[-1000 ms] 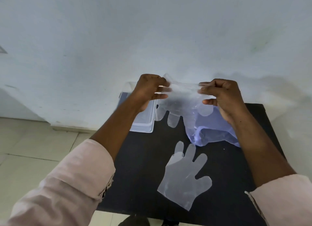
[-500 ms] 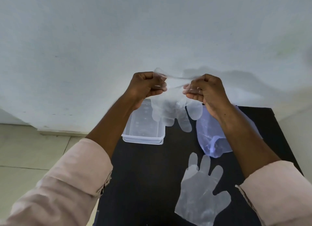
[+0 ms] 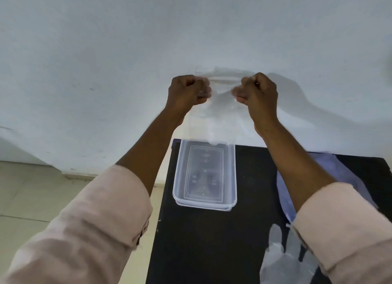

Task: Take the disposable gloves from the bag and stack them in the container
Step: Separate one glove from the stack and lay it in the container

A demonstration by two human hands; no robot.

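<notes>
Both hands raised in front of the pale wall (image 3: 106, 50), fists curled closed. Left hand (image 3: 187, 91) and right hand (image 3: 257, 91) level with each other, a short gap between them.

Held glove (image 3: 214, 118): thin, clear plastic, pinched by its cuff edge in both fists, cuff pulled taut across the gap. The rest hangs down below the grip, fingers pointing down. It blurs against the wall; outline hard to trace.

Container (image 3: 232, 177): clear, rectangular, open top, directly below the grip on the black table (image 3: 201, 241). The hanging tip of the held glove reaches the container's far rim; cannot tell whether it touches. Nothing clearly visible inside it, only the moulded marks of its base.

Bag (image 3: 347, 177): bluish plastic, flat on the table, below and to the right of the grip, partly hidden behind the right forearm.

Second glove (image 3: 282, 262): clear, lying flat on the table, well below the right hand, near the bottom edge, partly covered by the pink sleeve (image 3: 350, 230).

Tiled floor (image 3: 25, 188) lies below and to the left of the left hand, beyond the table edge.
</notes>
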